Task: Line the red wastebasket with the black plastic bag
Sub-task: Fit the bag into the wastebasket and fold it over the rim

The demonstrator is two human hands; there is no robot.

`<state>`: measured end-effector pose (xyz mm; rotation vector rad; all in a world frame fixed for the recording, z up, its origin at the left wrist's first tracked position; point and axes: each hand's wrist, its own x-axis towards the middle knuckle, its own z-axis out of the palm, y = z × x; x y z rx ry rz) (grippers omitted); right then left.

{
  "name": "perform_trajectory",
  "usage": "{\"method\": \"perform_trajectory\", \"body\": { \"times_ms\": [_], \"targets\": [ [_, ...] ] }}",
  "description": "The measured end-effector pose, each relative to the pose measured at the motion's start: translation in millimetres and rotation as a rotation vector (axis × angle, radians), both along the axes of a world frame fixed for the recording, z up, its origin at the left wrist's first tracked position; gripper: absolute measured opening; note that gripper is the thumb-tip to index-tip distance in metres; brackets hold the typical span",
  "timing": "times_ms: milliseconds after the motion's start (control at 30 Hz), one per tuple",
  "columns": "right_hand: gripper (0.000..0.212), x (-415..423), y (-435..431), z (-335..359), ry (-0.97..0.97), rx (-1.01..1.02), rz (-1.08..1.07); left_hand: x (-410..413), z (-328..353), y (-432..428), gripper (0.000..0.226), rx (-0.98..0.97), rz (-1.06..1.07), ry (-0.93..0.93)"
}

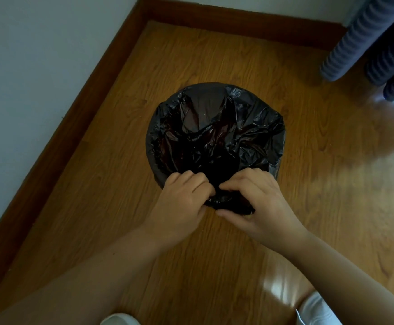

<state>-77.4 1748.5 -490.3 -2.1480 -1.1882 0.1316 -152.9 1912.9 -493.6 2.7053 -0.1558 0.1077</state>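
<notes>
Wooden floor (214, 254) in a corner holds the wastebasket, hidden under the bag (214, 134) draped over its rim, while left hand (182, 195) and right hand (254, 200) pinch gathered slack at the near edge, probably to snug it.

Bare forearms, no sleeves — white shoes (315, 310) show at the bottom edge.

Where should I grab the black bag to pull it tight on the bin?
Grab the black bag at its loose bunched edge on the near side, coming from the front as the left hand and right hand do. Elsewhere it looks already folded over the rim, so the slack probably sits here.
</notes>
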Motion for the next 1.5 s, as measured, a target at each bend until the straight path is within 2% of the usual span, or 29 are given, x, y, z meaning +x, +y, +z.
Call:
{"method": "perform_trajectory", "body": {
  "times_ms": [200, 400, 567, 700, 767, 900, 1033, 1100, 1167, 1300, 1400, 1500],
  "targets": [
    [0.016, 5.6, -4.9, 0.8, -0.056, -0.045, 0.050, -5.3, -6.8, 10.4, 0.024, -0.075, 0.038, -0.002],
    [0.018, 16.0, -3.4, -3.1, -0.125, -0.139, 0.037, -7.0, -6.9, 24.4, 0.024, -0.073, 0.079, -0.020],
    [0.016, 16.7, -0.6, -6.9, -0.159, -0.167, 0.012, -8.8, -2.4, 27.9, 0.021, 0.004, 0.038, -0.034],
    [0.017, 15.8, 0.1, -7.5, -0.162, -0.163, 0.000, -11.3, 1.8, 16.0, 0.046, -0.020, 0.001, -0.033],
    [0.015, 15.7, 0.4, -7.1, -0.152, -0.158, 0.001, -9.4, 1.1, 12.6, 0.042, -0.035, 0.004, -0.023],
    [0.014, 14.1, -0.6, -6.4, -0.141, -0.127, 0.001, -3.1, -7.8, 11.5, 0.016, -0.022, 0.027, -0.053],
    [0.038, 5.0, -1.3, -3.9, -0.192, -0.135, 0.072, 1.1, -12.7, 10.8, 0.009, -0.036, 0.059, -0.067],
    [0.034, 0.8, 3.1, -7.1, -0.242, -0.159, 0.100, 1.9, -12.4, 10.7, 0.006, -0.034, 0.057, -0.063],
    [0.020, 2.5, 7.4, -9.8, -0.254, -0.166, 0.074, 1.1, -11.9, 11.2, 0.002, -0.042, 0.051, -0.061],
    [0.002, 16.6, 2.6, -10.0, -0.228, -0.134, -0.003, -1.7, -11.6, 16.8, 0.014, -0.072, 0.086, -0.056],
    [0.006, 19.9, -2.4, -10.8, -0.213, -0.119, -0.027, -3.0, -9.3, 24.4, 0.020, -0.064, 0.088, -0.038],
    [0.013, 16.1, -1.4, -11.9, -0.206, -0.131, -0.032, -4.7, -7.7, 30.1, 0.017, -0.023, 0.037, -0.042]
  ]
}}
